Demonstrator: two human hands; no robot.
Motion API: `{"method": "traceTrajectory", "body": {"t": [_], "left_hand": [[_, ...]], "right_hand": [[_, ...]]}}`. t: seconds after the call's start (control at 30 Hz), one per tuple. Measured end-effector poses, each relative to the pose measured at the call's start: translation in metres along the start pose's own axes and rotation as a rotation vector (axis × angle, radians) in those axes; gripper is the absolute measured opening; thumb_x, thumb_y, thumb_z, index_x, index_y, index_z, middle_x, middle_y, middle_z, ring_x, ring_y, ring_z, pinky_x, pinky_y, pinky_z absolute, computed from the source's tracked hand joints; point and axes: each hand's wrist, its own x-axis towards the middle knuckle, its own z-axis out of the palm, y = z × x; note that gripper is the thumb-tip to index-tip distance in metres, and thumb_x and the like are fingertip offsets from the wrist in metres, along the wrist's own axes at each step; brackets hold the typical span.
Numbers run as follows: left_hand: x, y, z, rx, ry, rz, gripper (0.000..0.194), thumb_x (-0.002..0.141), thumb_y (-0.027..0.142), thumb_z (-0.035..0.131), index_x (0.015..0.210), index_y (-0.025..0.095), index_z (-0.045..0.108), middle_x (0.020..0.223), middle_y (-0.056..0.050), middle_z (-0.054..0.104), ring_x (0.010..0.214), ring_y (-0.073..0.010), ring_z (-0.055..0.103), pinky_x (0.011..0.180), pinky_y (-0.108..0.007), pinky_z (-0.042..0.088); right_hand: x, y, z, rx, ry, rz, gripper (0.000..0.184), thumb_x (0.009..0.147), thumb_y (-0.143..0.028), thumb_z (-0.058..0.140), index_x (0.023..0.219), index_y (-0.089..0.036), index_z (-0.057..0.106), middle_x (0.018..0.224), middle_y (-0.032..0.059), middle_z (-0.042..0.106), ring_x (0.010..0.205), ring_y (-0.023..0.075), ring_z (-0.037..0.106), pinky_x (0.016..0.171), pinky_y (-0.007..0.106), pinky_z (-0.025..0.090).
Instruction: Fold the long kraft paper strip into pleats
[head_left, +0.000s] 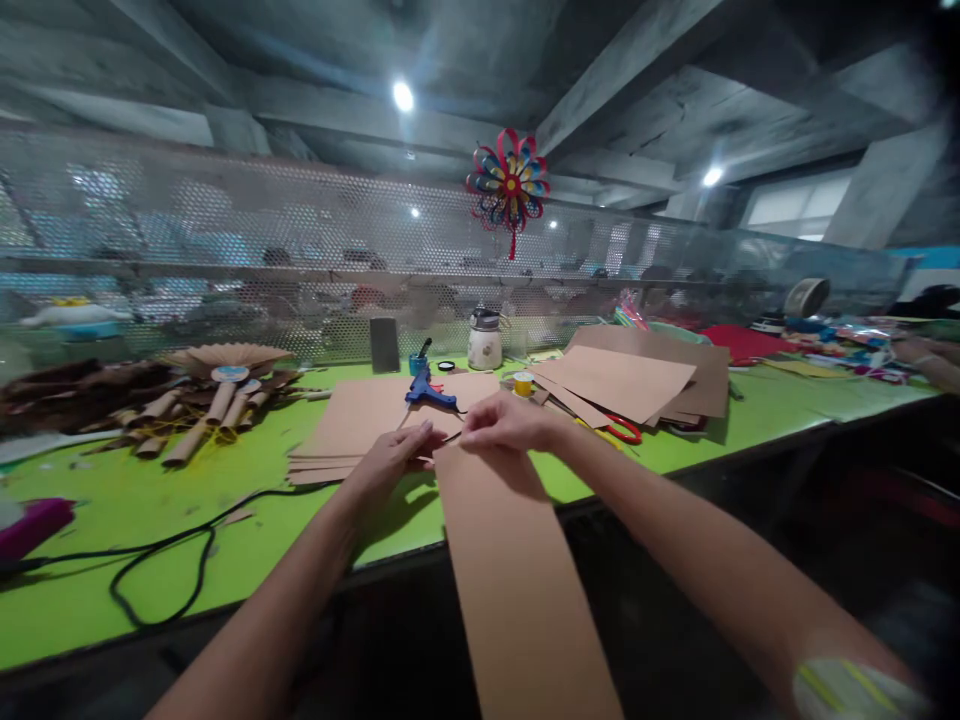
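Note:
A long strip of brown kraft paper [517, 580] runs from the table's front edge down toward me and hangs past it. My right hand [504, 422] is closed on its far end, with the fingertips pinching the edge. My left hand [397, 450] is at the far left corner of the same strip, thumb and fingers closed about the edge; the exact contact is partly hidden. Just beyond my hands, a blue hot glue gun [429, 388] rests on a stack of brown paper sheets [345, 425].
Paper fans with rolled handles [221, 400] lie at left, near a black cord [202, 545]. Red-handled scissors [624, 430] and more brown sheets [622, 375] are at right. A yellow spool [523, 384] and a white bottle [485, 342] stand behind. Mesh [337, 240] backs the green table.

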Motion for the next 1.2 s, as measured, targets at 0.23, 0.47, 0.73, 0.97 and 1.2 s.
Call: {"method": "traceTrajectory", "body": {"t": [0.23,0.47,0.73,0.97,1.2], "left_hand": [[0.010,-0.008,-0.003,0.319,-0.030,0.070,0.040,0.068,0.048,0.068,0.085,0.012,0.067,0.076,-0.005,0.067,0.071,-0.0183,0.058,0.064,-0.027,0.043],[0.014,-0.013,0.001,0.501,0.012,0.071,0.029,0.071,0.037,0.062,0.082,0.012,0.068,0.073,-0.006,0.067,0.068,-0.0181,0.057,0.061,-0.026,0.041],[0.012,-0.015,0.004,0.694,-0.003,0.136,0.014,0.074,0.029,0.055,0.072,0.017,0.062,0.062,-0.001,0.061,0.061,-0.0159,0.052,0.057,-0.025,0.037],[0.013,-0.018,0.000,0.799,-0.078,0.125,0.015,0.075,0.027,0.051,0.076,0.017,0.062,0.070,-0.002,0.063,0.068,-0.0171,0.055,0.062,-0.025,0.039],[0.018,-0.023,0.006,0.913,-0.090,0.167,0.022,0.078,0.035,0.052,0.079,0.017,0.065,0.082,-0.004,0.065,0.076,-0.0185,0.057,0.068,-0.026,0.040]], "right_hand": [[0.042,0.059,0.037,-0.007,0.039,-0.022,0.012,0.069,-0.023,0.067,0.068,-0.012,0.064,0.058,-0.0032,0.054,0.053,0.0067,0.042,0.052,0.019,0.033],[0.021,0.060,0.021,-0.123,0.042,-0.041,0.024,0.076,-0.025,0.062,0.095,-0.013,0.070,0.069,0.0007,0.062,0.060,0.0090,0.049,0.056,0.020,0.037],[0.008,0.089,0.024,-0.058,0.119,-0.022,0.019,0.073,-0.030,0.067,0.071,-0.011,0.068,0.063,0.0004,0.058,0.058,0.0099,0.050,0.056,0.022,0.039],[0.008,0.091,0.033,-0.280,0.178,-0.193,0.005,0.074,-0.015,0.067,0.070,-0.014,0.070,0.066,-0.0002,0.053,0.066,0.0114,0.052,0.061,0.022,0.041],[0.006,0.094,0.037,-0.455,0.188,-0.268,0.006,0.076,-0.019,0.068,0.078,-0.015,0.071,0.071,0.0016,0.057,0.070,0.0119,0.053,0.064,0.022,0.041]]}}
